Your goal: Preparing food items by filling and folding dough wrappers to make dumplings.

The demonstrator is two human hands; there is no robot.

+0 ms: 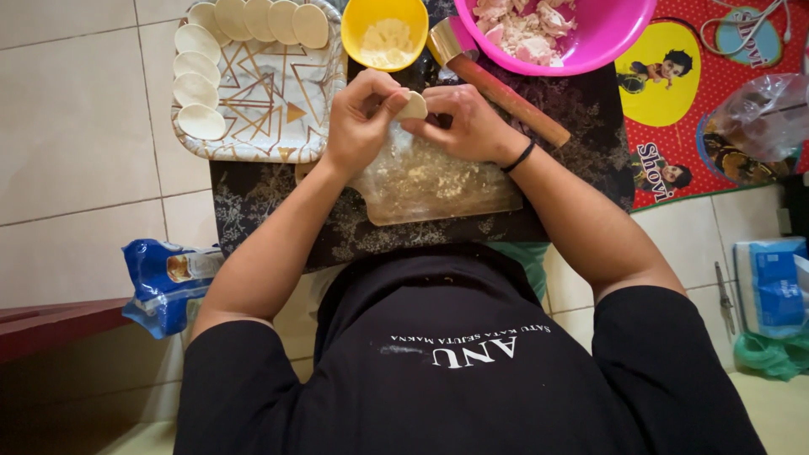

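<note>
A blue packet [164, 282] lies on pale floor tiles [76, 126], beside a red patterned mat [674, 109].

The person wears a black short-sleeved T-shirt [472, 371] with white lettering printed across the chest. A thin black band [518, 157] circles the right wrist. Both forearms are bare, without rings visible.

You have a glossy pink plastic bowl [615, 34], a smooth wooden rolling pin [514, 99], matt pale dough discs [195, 91], and a floury clear plastic sheet [438, 190].
</note>
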